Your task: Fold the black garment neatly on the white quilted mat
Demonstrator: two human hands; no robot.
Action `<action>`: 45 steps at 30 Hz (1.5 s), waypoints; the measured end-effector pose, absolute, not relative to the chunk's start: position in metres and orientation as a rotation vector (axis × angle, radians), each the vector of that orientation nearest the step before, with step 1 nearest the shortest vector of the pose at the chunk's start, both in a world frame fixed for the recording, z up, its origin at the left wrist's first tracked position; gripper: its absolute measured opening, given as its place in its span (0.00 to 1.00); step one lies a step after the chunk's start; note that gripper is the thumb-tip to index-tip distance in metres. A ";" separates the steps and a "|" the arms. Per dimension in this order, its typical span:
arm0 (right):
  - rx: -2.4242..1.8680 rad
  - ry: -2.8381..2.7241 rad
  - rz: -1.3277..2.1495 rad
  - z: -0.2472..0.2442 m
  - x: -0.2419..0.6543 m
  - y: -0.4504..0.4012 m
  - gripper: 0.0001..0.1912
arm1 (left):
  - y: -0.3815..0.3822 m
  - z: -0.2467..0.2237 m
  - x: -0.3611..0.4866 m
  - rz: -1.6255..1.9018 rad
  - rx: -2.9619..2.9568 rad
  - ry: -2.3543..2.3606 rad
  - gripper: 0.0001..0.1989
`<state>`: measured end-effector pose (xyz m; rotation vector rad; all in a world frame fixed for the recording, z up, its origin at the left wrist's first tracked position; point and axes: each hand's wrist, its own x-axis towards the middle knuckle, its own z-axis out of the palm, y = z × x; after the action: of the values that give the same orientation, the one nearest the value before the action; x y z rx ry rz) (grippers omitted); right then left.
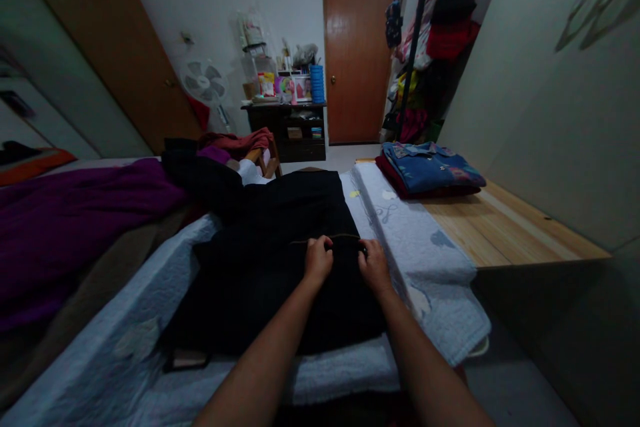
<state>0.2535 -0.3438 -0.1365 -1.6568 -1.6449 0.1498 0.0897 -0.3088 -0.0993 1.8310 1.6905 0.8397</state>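
A black garment (270, 267) lies spread on a bed with a light quilted cover (345, 360). Across its right part runs a thin yellowish line, perhaps a seam or zipper. At that line my left hand (319, 260) pinches the dark cloth with closed fingers. My right hand (374, 264) grips the cloth at the garment's right edge, fingers curled. Exactly which part of the garment each hand holds is hard to make out in the dark fabric. A dark-framed flat item (187, 360) shows partly under the garment's lower left corner.
Folded clothes, a blue denim piece (430, 167) on top, rest on a wooden board (480, 227) to the right. A purple cloth (90, 220) covers the left side. Farther back are a fan (205, 83), a dark cabinet (287, 133), a door (360, 53) and hanging bags (453, 20).
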 end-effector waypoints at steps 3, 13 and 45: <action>-1.656 -1.670 0.159 -0.135 0.253 -0.345 0.14 | -0.321 -0.096 0.093 0.795 2.135 1.767 0.16; -1.547 -1.626 0.152 -0.146 0.256 -0.338 0.12 | -0.320 -0.097 0.105 0.598 2.608 1.446 0.16; -1.769 -1.667 0.137 -0.149 0.257 -0.338 0.23 | -0.339 -0.132 0.093 0.656 2.620 1.333 0.20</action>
<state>0.2572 -0.3383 -0.1491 -1.7691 -1.6669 0.1370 0.0927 -0.3394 -0.1324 2.6200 1.3333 0.6564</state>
